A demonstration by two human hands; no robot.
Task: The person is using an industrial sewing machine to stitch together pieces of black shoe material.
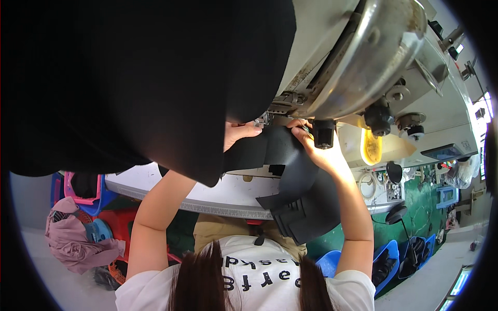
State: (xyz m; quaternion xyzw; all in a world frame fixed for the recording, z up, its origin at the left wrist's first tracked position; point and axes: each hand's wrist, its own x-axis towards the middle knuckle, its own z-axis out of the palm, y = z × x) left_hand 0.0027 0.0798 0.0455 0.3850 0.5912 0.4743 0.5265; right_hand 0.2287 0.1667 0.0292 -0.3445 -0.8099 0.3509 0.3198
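Close below the sewing machine's presser foot [263, 120], my left hand [239, 133] pinches the edge of a black sheet-like panel [244, 154]. A large dark shape covers part of that hand. My right hand [316, 145] sits just right of the needle area, fingers bent and closed. A small greenish-yellow thing [308, 131] shows between its fingers, too small to name. The fingertips also touch a second black panel [285, 147]. From there a chain of black pieces [306, 217] hangs over the table's front edge toward my lap.
The machine head [363, 62] fills the upper right, with a yellow oval part [371, 146] beside it. A big black shape [155, 93] blocks the upper left. The white table [207, 194] has a ruler edge. Blue bins [385, 264] stand at lower right; pink cloth [78, 238] lies left.
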